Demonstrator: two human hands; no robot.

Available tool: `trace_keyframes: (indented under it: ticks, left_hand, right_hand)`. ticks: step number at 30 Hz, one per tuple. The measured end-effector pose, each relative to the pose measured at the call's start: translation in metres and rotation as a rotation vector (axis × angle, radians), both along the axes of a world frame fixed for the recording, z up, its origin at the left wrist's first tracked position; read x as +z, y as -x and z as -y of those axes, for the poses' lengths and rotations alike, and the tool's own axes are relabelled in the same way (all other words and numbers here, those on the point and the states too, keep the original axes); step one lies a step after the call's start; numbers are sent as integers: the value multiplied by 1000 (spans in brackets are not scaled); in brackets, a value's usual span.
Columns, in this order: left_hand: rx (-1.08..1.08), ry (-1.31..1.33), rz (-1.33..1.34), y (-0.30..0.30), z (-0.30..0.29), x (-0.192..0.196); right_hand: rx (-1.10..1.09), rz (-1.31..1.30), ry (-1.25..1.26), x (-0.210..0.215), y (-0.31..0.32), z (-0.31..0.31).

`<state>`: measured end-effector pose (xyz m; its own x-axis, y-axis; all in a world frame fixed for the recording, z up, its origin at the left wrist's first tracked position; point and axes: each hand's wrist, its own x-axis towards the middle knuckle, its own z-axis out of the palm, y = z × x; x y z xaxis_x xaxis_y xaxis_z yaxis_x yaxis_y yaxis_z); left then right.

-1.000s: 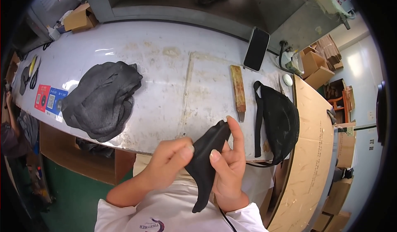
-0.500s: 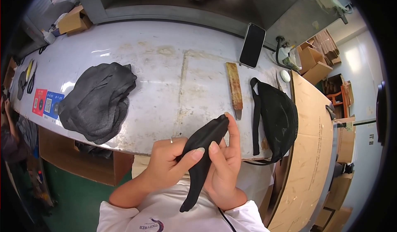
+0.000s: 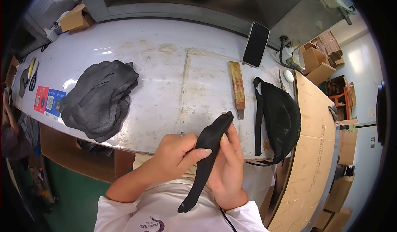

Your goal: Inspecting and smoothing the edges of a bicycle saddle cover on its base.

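A long, narrow black piece of soft, smooth material (image 3: 206, 155) is held in both hands in front of my body. It lies at a slant, its pointed upper end over the table's front edge and its tapering tail hanging over my shirt. My left hand (image 3: 178, 153) pinches its left edge between thumb and curled fingers. Along its right side my right hand (image 3: 227, 166) grips it, thumb near the upper part and fingers partly hidden behind. Closest to the upper tip lies a flat, worn tool with a metal end (image 3: 237, 87).
Dark grey sheets (image 3: 99, 97) lie heaped on the white table (image 3: 161, 79) at left. A black strapped pouch-like thing (image 3: 281, 124) sits at right, near cardboard (image 3: 310, 149). A phone (image 3: 256, 44) leans at the back. Another person (image 3: 14, 137) is at far left.
The black piece has turned slightly and looks flatter and narrower. My left hand has shifted its grip, its fingers now more curled; my right thumb has moved up along the edge.
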<state>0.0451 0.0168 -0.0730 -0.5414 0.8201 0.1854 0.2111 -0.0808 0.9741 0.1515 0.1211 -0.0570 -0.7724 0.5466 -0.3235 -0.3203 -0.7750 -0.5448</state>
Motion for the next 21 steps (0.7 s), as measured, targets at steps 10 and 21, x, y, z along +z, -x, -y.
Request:
trace_keyframes:
  ticks: [10,21]
  left_hand:
    - [53,107,817,3,14,-14]
    - [-45,-72,1063,-9,23,-15]
  right_hand:
    - [283,-863,184,-9,-18,-45]
    - [201,-456,-305,-2,-4,-12]
